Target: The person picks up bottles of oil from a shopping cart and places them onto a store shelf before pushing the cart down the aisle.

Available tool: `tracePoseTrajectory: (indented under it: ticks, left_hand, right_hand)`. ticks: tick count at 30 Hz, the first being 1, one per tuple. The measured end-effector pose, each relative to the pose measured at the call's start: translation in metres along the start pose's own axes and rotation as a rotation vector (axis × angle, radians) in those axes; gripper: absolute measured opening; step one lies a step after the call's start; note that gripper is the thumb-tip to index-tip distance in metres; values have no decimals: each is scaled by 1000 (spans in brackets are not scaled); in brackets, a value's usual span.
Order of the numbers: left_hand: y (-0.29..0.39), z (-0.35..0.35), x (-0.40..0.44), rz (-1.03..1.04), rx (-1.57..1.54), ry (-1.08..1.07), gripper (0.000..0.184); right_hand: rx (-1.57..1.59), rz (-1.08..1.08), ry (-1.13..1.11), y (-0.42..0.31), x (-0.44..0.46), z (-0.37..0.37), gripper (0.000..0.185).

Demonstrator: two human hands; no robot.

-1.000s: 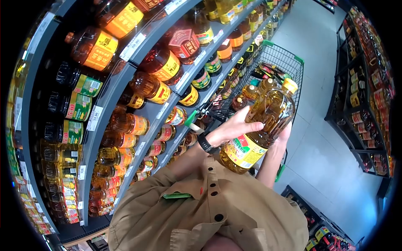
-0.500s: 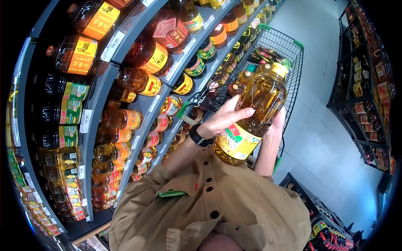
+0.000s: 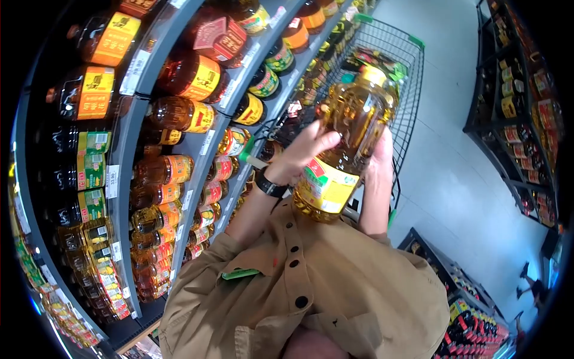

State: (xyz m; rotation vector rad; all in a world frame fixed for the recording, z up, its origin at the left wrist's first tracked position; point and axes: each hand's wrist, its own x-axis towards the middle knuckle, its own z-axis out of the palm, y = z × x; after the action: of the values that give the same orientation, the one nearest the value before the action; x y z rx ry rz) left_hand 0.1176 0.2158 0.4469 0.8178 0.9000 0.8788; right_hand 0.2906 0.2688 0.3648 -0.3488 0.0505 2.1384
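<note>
A large clear bottle of golden cooking oil (image 3: 326,185) is held in front of my chest, tilted, with its yellow cap (image 3: 373,76) pointing up and away from me. My left hand (image 3: 306,152) grips its left side, thumb across the front, a dark watch on that wrist. My right hand (image 3: 381,154) is closed around the other side, its fingers mostly hidden behind the bottle. The label is yellow with green and red and faces me. Just beyond the bottle stands a green-trimmed wire shopping cart (image 3: 409,96) holding bottles and dark packets.
Tall shelves (image 3: 203,146) of oil bottles with price tags run along my left. A dark rack of bottles (image 3: 517,119) stands across the pale tiled floor (image 3: 442,167) at right. Another low display (image 3: 460,299) is at lower right, and a person's legs (image 3: 532,281) show near the right edge.
The bottle and both hands have shifted slightly left and up in view, still gripping. The shelves have slid left too. A person's legs have come into view at lower right.
</note>
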Motion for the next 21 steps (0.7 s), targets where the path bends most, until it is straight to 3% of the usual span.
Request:
tracePoseTrajectory:
  ticks: [8,12,15,17,19,20,21]
  left_hand:
    - [-13,-19,-8,30,-198,-26,59]
    - [-7,-33,-23,50,-287,-88,63]
    - [-4,-47,-33,134,-242,-99,70]
    - [-16,-69,-35,197,-203,-85,74]
    - [-30,-84,-37,216,-157,71,57]
    - [-35,-90,-38,200,-94,163,52]
    - [-60,-105,-36,282,213,287,40]
  right_hand:
    - [-143,-77,112,11,6,6,21]
    - [-229,-152,297,26,6,32,13]
    - [-372,-289,191,32,-5,49,19]
    - [-398,-367,62,31,-8,45,11]
    - [-476,-464,-49,32,-13,54,23]
    - [-594,-532,-56,38,-18,67,20]
    - [-708,-602,-56,45,-23,85,18]
